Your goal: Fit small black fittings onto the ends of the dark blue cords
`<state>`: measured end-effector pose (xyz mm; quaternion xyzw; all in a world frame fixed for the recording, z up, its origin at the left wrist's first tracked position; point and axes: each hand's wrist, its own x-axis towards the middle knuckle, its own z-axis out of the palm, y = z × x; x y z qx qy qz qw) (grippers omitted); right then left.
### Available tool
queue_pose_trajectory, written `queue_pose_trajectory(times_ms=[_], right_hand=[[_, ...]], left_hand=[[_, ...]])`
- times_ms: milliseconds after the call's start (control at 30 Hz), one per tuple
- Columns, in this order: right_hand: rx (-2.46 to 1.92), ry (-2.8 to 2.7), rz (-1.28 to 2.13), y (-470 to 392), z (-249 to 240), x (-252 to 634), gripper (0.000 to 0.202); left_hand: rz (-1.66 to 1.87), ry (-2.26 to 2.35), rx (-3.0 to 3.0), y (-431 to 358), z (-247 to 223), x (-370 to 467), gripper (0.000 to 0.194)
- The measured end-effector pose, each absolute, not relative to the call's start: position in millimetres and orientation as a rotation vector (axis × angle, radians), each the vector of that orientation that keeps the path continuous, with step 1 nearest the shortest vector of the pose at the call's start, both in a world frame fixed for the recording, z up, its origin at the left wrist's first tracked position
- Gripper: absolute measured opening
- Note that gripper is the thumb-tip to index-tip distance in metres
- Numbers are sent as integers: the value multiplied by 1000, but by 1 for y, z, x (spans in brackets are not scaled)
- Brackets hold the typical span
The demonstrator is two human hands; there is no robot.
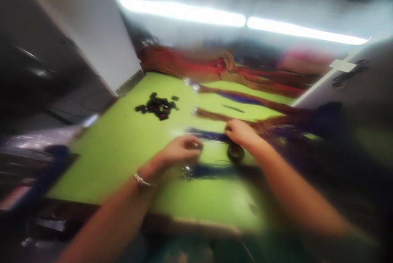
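Over the green table, my left hand has its fingers curled, thumb and fingertips close together; whatever is between them is too blurred to name. It is near the left end of a blue wire bundle. My right hand is closed on that bundle, further right along it. A black tape roll lies just below my right hand. Nearer the front edge is another blue wire bundle, with pale pieces at its left end. Brown wire bundles lie beyond my hands.
A pile of small black parts sits at the table's back left. Red and brown wires run along the back. Pale panels stand at the left, and more dark wires hang at the right.
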<state>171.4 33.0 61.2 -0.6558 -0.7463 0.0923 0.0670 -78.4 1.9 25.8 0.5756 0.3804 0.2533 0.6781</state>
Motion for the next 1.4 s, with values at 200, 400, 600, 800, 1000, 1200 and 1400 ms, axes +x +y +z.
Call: queue_pose_trajectory(times_ms=[200,400,600,800,1000,1200,1400], right_hand=[[-2008,-2308,273,41,47,178,15],[-1927,-2091,316,37,49,186,17],[-1874,-2346,344,28,66,179,14],[-1698,-2064,347,26,86,199,23],[-1576,-2297,642,17,73,196,20],[-1531,-2424,604,12,72,165,18],[-1435,-2450,533,13,75,113,21]], left_hand=[[547,831,1315,2,24,-77,31],[572,862,1340,2,26,-75,31],[564,850,1310,1,27,-70,41],[547,843,1268,2,26,-69,60],[585,772,1102,-5,33,-62,80],[661,764,1018,-5,29,-57,84],[780,765,1192,-3,30,-64,92]])
